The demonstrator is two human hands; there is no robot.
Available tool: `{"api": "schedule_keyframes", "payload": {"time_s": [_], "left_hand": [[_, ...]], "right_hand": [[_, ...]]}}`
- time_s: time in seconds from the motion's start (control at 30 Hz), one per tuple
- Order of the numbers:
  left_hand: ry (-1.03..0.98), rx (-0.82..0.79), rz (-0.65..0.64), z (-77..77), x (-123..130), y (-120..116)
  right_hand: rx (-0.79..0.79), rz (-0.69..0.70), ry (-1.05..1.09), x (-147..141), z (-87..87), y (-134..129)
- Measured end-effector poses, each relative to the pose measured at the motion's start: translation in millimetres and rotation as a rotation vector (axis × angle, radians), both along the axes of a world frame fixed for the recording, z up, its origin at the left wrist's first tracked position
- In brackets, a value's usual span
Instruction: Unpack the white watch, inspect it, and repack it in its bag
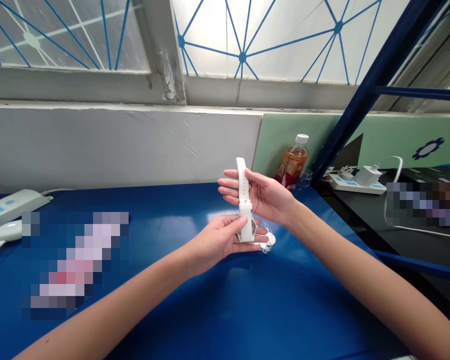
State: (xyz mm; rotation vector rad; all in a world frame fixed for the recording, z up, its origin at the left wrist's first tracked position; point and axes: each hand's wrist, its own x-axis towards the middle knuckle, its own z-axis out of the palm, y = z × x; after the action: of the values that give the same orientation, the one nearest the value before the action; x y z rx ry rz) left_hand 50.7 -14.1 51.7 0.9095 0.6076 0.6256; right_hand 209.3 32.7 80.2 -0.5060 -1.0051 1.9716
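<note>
A white watch strap (243, 187) stretches upright between my two hands, with part of a round watch case showing at its lower end. My left hand (225, 232) grips the lower end, thumb pressed on the front and fingers behind. Higher up, my right hand (264, 195) has its palm turned up, and its thumb pinches the strap's holed part against the fingers. Behind my left fingertips, a small white round item with clear wrapping (269, 242) lies on the blue table (243, 305).
A bottle of reddish-brown drink (293, 162) leans by the green panel at the back. A white power strip (15, 207) and a white device (7, 231) lie at left, near a blurred flat item (82, 260). Blue metal frame bars (360, 105) stand at right, beside another power strip (356, 184).
</note>
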Motion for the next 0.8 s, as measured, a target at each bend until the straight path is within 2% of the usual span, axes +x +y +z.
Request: {"api": "schedule_keyframes", "payload": {"time_s": [0.37, 0.63, 0.8], "left_hand": [[-0.061, -0.129, -0.007, 3.8, -3.7, 5.5], [-0.042, -0.179, 0.044, 3.4, -2.3, 6.3], [-0.056, -0.117, 0.04, 1.0, -3.3, 4.9]], "right_hand": [[-0.044, -0.056, 0.018, 0.9, -1.5, 5.0], [-0.203, -0.14, 0.154, 1.6, 3.0, 4.4], [-0.236, -0.094, 0.203, -0.1, 7.4, 2.2]]}}
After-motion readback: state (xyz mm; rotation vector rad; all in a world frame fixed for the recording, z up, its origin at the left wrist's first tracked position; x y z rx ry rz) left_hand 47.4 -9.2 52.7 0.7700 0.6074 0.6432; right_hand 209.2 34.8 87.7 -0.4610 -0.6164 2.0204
